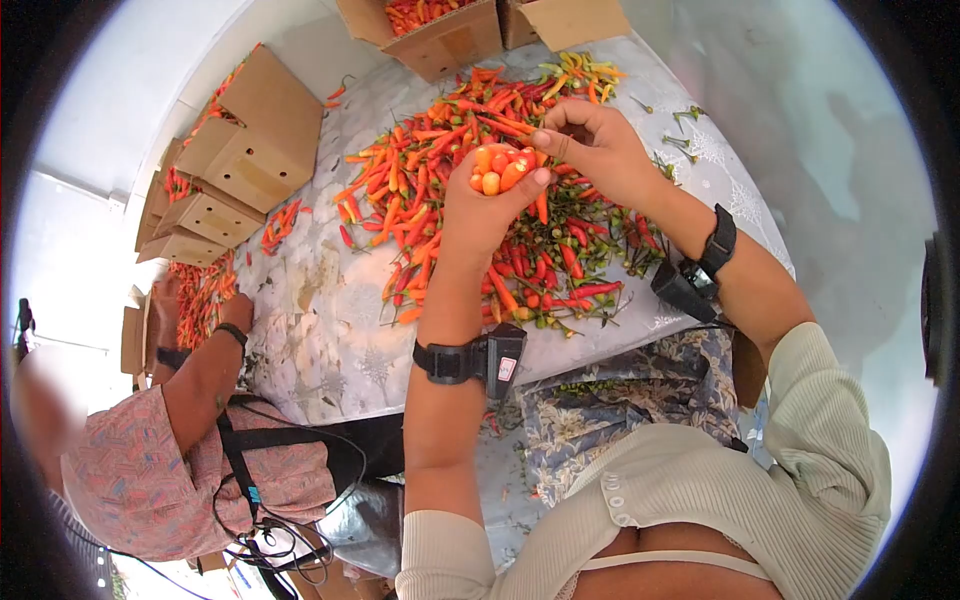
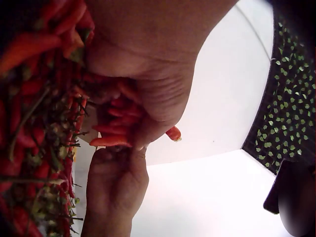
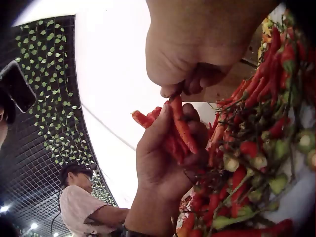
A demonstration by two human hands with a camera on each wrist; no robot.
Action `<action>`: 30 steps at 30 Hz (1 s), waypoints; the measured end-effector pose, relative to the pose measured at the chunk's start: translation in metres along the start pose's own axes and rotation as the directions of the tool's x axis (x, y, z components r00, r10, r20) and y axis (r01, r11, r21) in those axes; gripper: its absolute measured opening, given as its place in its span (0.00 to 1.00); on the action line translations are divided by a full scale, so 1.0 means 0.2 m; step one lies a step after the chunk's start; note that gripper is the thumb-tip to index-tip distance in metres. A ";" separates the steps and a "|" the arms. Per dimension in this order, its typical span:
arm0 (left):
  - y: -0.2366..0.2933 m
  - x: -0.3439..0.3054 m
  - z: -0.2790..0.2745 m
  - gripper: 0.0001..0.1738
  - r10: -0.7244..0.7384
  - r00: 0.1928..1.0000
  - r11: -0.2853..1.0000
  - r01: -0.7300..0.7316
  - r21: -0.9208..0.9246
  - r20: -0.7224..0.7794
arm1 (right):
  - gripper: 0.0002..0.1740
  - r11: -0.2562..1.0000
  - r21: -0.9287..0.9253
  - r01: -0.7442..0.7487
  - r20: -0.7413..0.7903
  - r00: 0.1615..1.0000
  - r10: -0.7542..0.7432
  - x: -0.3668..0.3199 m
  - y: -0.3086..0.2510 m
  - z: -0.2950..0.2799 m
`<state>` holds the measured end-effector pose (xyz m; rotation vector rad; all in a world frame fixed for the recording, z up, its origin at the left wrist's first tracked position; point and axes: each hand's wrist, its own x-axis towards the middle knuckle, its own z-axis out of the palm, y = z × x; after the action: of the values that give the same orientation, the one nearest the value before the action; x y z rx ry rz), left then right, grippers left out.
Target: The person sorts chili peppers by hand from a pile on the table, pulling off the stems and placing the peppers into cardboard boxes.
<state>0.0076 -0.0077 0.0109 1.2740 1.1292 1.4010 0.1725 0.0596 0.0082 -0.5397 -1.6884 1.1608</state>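
The left hand (image 1: 480, 212) grips a bundle of red and orange chilies (image 1: 498, 170), their rounded ends facing up. In the right wrist view this left hand (image 3: 160, 170) has its fingers curled round the chilies (image 3: 178, 136). Thumb and forefinger of the right hand (image 1: 600, 150) pinch at the end of a chili beside the bundle; the right wrist view shows the right hand (image 3: 192, 59) at that chili's top. In the left wrist view the right hand (image 2: 117, 185) touches the bundle from below. Beneath both hands spreads a chili pile (image 1: 430, 190).
Cardboard boxes (image 1: 255, 130) of chilies stand at the table's left, and another box (image 1: 440, 45) at the back. Green stems (image 1: 682, 145) lie right of the pile. At the left, another person (image 1: 190, 440) reaches into more chilies (image 1: 205, 300). The patterned tablecloth (image 1: 340, 350) shows in front.
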 end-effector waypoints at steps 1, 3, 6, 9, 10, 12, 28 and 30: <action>0.01 0.00 0.00 0.19 -0.009 1.000 1.000 0.009 -0.027 0.018 | 0.13 1.000 -0.008 0.003 -0.004 1.000 -0.003 0.00 0.00 0.00; 0.01 0.00 0.00 0.19 -0.013 0.999 0.999 0.015 -0.040 0.036 | 0.12 0.999 -0.052 -0.008 -0.005 1.000 0.007 -0.01 0.00 0.00; 0.00 0.00 -0.01 0.19 -0.005 1.000 1.000 0.005 -0.006 0.031 | 0.10 0.991 -0.137 -0.003 -0.005 1.000 0.002 -0.01 0.00 0.00; 0.02 0.00 0.00 0.18 -0.004 1.000 1.000 0.003 0.016 0.021 | 0.10 0.975 -0.200 0.097 -0.022 0.994 -0.103 -0.01 0.01 0.00; 0.03 -0.01 0.00 0.18 -0.001 1.000 1.000 0.001 0.022 0.015 | 0.09 0.963 -0.235 0.132 -0.027 0.989 -0.142 -0.02 -0.01 0.01; 0.04 -0.01 0.01 0.18 0.003 1.000 1.000 -0.003 0.024 0.012 | 0.10 0.932 -0.295 0.210 -0.042 0.972 -0.232 -0.02 -0.02 0.01; 0.04 -0.02 0.01 0.21 0.025 0.996 0.997 -0.030 -0.070 -0.083 | 0.06 0.872 -0.477 0.109 -0.415 0.847 -0.333 0.06 0.04 -0.09; 0.03 -0.01 0.01 0.19 0.022 0.993 0.992 -0.036 -0.121 -0.114 | 0.07 0.813 -0.571 0.115 -0.331 0.874 -0.356 0.07 0.08 -0.12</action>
<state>0.0085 -0.0109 0.0167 1.1407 1.0854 1.5562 0.1854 0.0890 0.0023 -0.8274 -1.6198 0.3230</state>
